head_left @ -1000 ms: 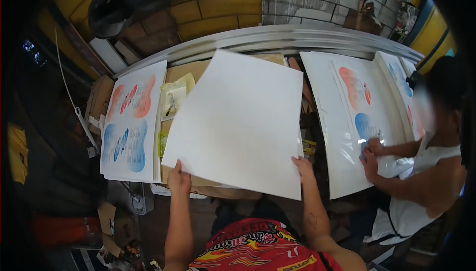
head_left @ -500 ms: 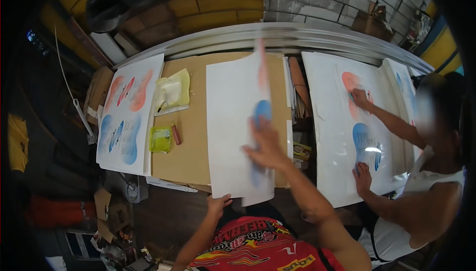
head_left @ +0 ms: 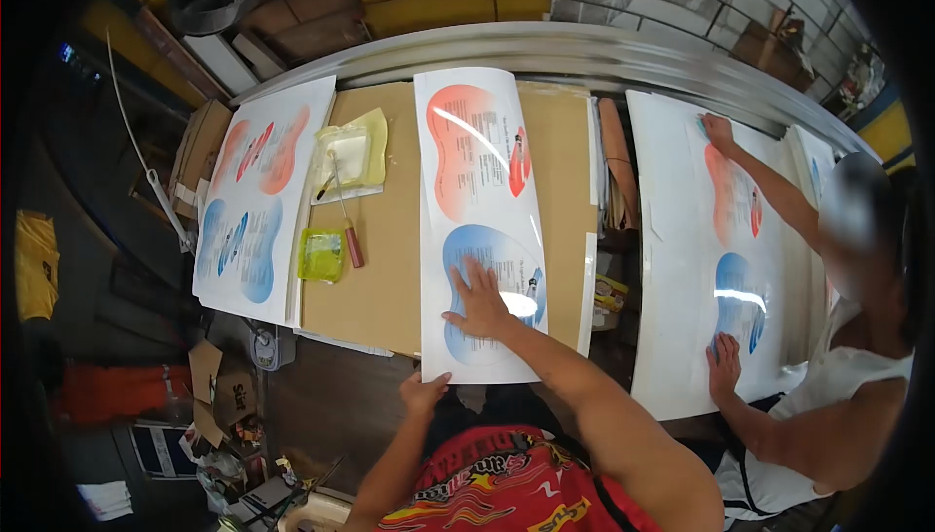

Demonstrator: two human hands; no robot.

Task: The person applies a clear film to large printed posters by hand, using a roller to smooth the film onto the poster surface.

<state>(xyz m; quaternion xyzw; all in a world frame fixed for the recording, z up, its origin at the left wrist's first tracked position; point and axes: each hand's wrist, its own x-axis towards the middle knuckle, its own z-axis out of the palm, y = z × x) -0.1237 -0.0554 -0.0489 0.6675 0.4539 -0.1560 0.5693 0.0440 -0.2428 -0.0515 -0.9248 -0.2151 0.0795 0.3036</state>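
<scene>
A folded white sheet (head_left: 487, 210) with a red printed shape above a blue one lies on the brown board (head_left: 375, 313) in front of me. My right hand (head_left: 477, 303) rests flat on the blue print, fingers spread. My left hand (head_left: 426, 393) pinches the sheet's lower left corner. Left of the sheet are a yellow-green tray (head_left: 321, 255), a tool with a reddish handle (head_left: 353, 245) and a pale container on yellow paper (head_left: 349, 160).
Printed sheets (head_left: 243, 206) are stacked at the left. On the right, a co-worker (head_left: 847, 366) has both hands on another printed sheet (head_left: 672, 337). A metal rail (head_left: 545, 59) runs behind the boards. An open carton (head_left: 229, 398) stands low at the left.
The sheet's raised, blurred flap now lies down with its red and blue prints showing. My right hand has moved lower left onto it. The co-worker's upper hand has moved toward the sheet's far edge.
</scene>
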